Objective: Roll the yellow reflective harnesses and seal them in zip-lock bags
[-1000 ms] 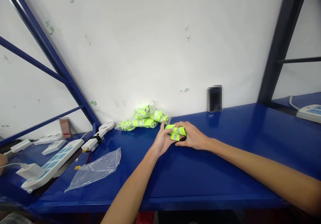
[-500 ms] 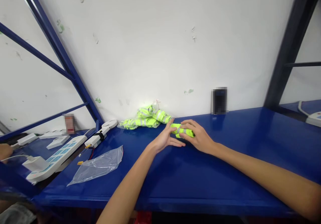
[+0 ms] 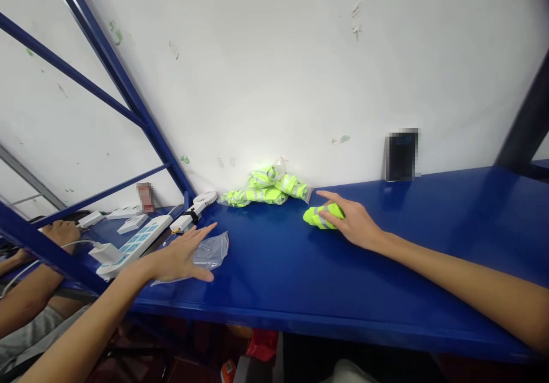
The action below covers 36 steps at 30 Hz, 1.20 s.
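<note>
My right hand (image 3: 354, 220) is closed round a rolled reflective vest (image 3: 325, 217), bright yellow-green with silver bands, on the blue tabletop (image 3: 266, 263). Its index finger points out above the roll. Over to the left, my left hand (image 3: 182, 255) is open with fingers spread, above a clear plastic bag (image 3: 213, 251) and covering part of it. Whether that hand touches the bag, I cannot tell. Against the wall lies a pile of similar vests (image 3: 261, 193) in clear bags.
A small white fan (image 3: 205, 198), a white power strip (image 3: 143, 240) and a blue metal frame (image 3: 141, 108) stand on the left. A dark blurred rectangle (image 3: 402, 155) leans on the wall at right. Another person's hand (image 3: 62, 232) is at the far left.
My left hand has left the rolled vest and moved left to the plastic bag. My right hand still holds the roll. The view has shifted to the left.
</note>
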Each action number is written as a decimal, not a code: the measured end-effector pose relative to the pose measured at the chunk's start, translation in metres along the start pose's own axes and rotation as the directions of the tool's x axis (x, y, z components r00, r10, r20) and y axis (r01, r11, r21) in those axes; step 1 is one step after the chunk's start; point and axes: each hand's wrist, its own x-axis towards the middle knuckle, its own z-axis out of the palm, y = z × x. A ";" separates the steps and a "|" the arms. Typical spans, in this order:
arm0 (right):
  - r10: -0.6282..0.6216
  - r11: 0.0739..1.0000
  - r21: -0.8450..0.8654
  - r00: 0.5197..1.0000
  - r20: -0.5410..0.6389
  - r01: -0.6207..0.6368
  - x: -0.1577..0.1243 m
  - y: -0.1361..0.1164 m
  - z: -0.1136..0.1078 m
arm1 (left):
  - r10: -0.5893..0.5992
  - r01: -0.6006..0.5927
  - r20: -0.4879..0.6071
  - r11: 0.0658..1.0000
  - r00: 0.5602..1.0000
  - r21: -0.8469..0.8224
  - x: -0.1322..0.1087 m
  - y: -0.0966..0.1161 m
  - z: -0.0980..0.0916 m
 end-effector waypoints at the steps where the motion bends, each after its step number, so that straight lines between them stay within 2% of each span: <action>1: 0.000 1.000 -0.001 1.000 -0.029 0.000 -0.001 0.000 0.001 | -0.015 0.015 -0.006 0.999 1.000 -0.045 0.006 -0.008 0.005; 3: -0.008 1.000 0.003 0.997 -0.078 0.008 -0.002 0.001 0.002 | -0.037 0.037 0.001 0.985 0.999 -0.168 0.025 -0.014 0.014; 5: -0.012 1.000 0.016 0.995 -0.095 0.014 -0.002 0.001 0.002 | -0.023 0.015 -0.024 0.962 0.999 -0.274 0.047 -0.005 0.020; 6: -0.002 1.000 0.026 0.995 -0.099 0.005 -0.002 0.001 0.002 | 0.003 -0.023 -0.065 0.951 0.998 -0.309 0.059 0.006 0.021; 8: 0.050 0.998 0.053 0.992 -0.117 -0.044 0.001 0.002 0.001 | 0.120 -0.190 -0.215 0.919 0.969 -0.344 0.081 0.039 0.024; 9: 0.089 0.994 0.074 0.987 -0.136 -0.080 0.003 0.002 0.000 | 0.200 -0.312 -0.319 0.882 0.926 -0.353 0.092 0.060 0.025; 11: 0.178 0.978 0.142 0.965 -0.192 -0.153 0.008 0.006 -0.002 | 0.374 -0.549 -0.483 0.782 0.792 -0.295 0.111 0.106 0.029; 12: 0.221 0.966 0.184 0.950 -0.221 -0.181 0.010 0.009 -0.003 | 0.431 -0.629 -0.538 0.733 0.724 -0.259 0.119 0.128 0.032; 14: 0.307 0.932 0.280 0.912 -0.273 -0.229 0.015 0.018 -0.006 | 0.510 -0.729 -0.596 0.656 0.620 -0.197 0.135 0.165 0.038; 15: 0.349 0.911 0.329 0.891 -0.292 -0.249 0.017 0.022 -0.008 | 0.533 -0.760 -0.613 0.625 0.583 -0.180 0.142 0.178 0.041; 16: 0.389 0.887 0.377 0.870 -0.304 -0.266 0.018 0.026 -0.010 | 0.534 -0.778 -0.630 0.600 0.565 -0.189 0.148 0.188 0.043; 18: 0.469 0.830 0.475 0.827 -0.311 -0.292 0.020 0.032 -0.013 | 0.504 -0.786 -0.656 0.571 0.562 -0.235 0.158 0.198 0.048; 20: 0.527 0.771 0.561 0.797 -0.295 -0.302 0.021 0.034 -0.015 | 0.464 -0.777 -0.668 0.558 0.582 -0.289 0.162 0.201 0.052; 23: 0.553 0.738 0.601 0.786 -0.276 -0.308 0.022 0.028 -0.015 | 0.404 -0.759 -0.677 0.537 0.616 -0.370 0.161 0.199 0.055; 26: 0.518 0.772 0.542 0.823 -0.233 -0.332 0.020 0.020 -0.014 | 0.356 -0.726 -0.689 0.584 0.632 -0.364 0.154 0.196 0.056; 30: 0.451 0.799 0.486 0.888 -0.093 -0.355 0.015 0.015 -0.011 | 0.362 -0.693 -0.697 0.670 0.620 -0.268 0.147 0.193 0.059; 36: 0.375 0.863 0.403 0.921 -0.108 -0.304 0.012 0.021 -0.004 | 0.415 -0.742 -0.681 0.603 0.604 -0.292 0.144 0.201 0.065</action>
